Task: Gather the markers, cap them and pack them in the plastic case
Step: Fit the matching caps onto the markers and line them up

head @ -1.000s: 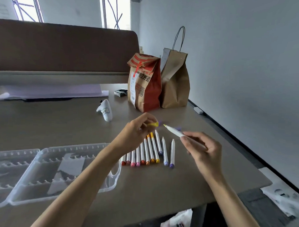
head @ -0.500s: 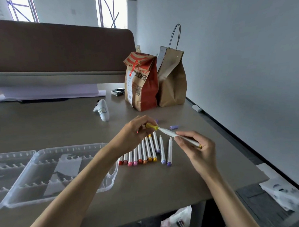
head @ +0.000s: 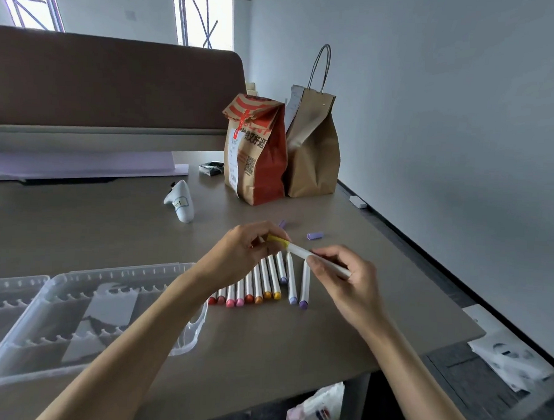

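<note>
Capping one yellow marker (head: 299, 251): my left hand (head: 242, 256) pinches its yellow cap (head: 277, 240), my right hand (head: 345, 282) grips the barrel, above the capped row (head: 267, 282). Best pushed straight along the axis until seated. The plastic case (head: 124, 269) lies open to the left.

A white marker (head: 299, 251), its yellow cap (head: 278, 240) apparently seated, is held above the marker row (head: 267, 284) beside the open clear case (head: 121, 265).
</note>
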`<state>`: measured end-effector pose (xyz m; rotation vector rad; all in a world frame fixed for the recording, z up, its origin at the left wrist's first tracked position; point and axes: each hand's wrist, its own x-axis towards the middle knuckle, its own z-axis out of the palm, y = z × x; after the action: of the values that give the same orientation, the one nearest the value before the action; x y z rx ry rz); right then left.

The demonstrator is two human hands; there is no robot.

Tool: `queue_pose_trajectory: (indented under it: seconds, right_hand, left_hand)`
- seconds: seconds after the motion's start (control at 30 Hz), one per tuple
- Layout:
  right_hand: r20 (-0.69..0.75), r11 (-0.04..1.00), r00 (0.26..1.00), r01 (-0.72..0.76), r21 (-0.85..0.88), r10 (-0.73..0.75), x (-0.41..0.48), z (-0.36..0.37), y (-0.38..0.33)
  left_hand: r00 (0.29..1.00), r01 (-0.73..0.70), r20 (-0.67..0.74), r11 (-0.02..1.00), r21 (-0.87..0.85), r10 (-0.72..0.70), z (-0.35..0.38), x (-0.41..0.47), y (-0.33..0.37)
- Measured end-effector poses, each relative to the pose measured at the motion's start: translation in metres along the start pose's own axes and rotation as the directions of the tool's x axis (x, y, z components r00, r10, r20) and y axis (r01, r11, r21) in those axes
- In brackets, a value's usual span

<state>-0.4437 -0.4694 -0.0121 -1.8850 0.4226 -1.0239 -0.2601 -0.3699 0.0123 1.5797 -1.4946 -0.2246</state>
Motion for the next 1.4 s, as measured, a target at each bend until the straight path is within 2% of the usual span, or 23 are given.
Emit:
queue_pose_trajectory:
  seconds: [0.23, 0.33, 0.43, 0.53, 0.6, 0.7, 0.8, 0.9, 0.97, 1.27, 1.4]
  right_hand:
    - [0.029, 0.997, 0.999, 0.032, -0.068, -0.031, 0.002, -0.001, 0.007]
    - [0.026, 0.999, 0.999, 0.027, -0.034, -0.027, 0.003, -0.001, 0.008]
    - [0.059, 0.996, 0.995, -0.084, -0.037, 0.086, 0.006, 0.001, 0.004]
    - [0.148, 0.970, 0.959, -0.245, -0.008, 0.243, 0.013, 0.008, -0.002]
    - [0.181, 0.957, 0.939, -0.289, -0.040, 0.291, 0.020, 0.014, -0.005]
    - [0.137, 0.929, 0.950, -0.233, -0.287, 0.281, 0.029, 0.024, -0.006]
    - [0.096, 0.825, 0.970, -0.135, -0.549, 0.222, 0.038, 0.033, -0.004]
    - [0.089, 0.708, 0.973, -0.090, -0.700, 0.213, 0.042, 0.041, -0.012]
    - [0.090, 0.665, 0.973, -0.076, -0.743, 0.212, 0.043, 0.044, -0.013]
    - [0.105, 0.599, 0.973, -0.040, -0.800, 0.206, 0.046, 0.047, -0.008]
    - [0.083, 0.673, 0.970, -0.097, -0.734, 0.230, 0.048, 0.035, 0.001]
  left_hand:
    - [0.998, 0.044, -0.044, 0.999, 0.005, -0.043, 0.007, 0.000, 0.001]
    - [0.998, 0.056, -0.023, 0.998, 0.000, -0.056, 0.004, 0.002, 0.002]
    - [0.996, 0.082, -0.013, 0.993, -0.083, -0.084, 0.002, 0.004, 0.002]
    - [0.982, 0.171, -0.034, 0.960, -0.223, -0.184, 0.003, 0.003, 0.003]
    - [0.967, 0.237, -0.027, 0.928, -0.287, -0.255, 0.001, 0.004, 0.002]
    - [0.954, 0.276, -0.060, 0.940, -0.200, -0.293, -0.003, 0.007, -0.010]
    - [0.944, 0.318, -0.078, 0.947, -0.043, -0.321, -0.009, 0.007, -0.020]
    - [0.921, 0.363, -0.128, 0.930, -0.061, -0.368, -0.019, 0.009, -0.022]
    - [0.911, 0.374, -0.164, 0.925, -0.067, -0.380, -0.026, 0.009, -0.022]
    - [0.886, 0.426, -0.202, 0.905, -0.006, -0.418, -0.028, 0.009, -0.022]
    - [0.890, 0.430, -0.190, 0.901, 0.050, -0.415, -0.024, 0.005, -0.018]
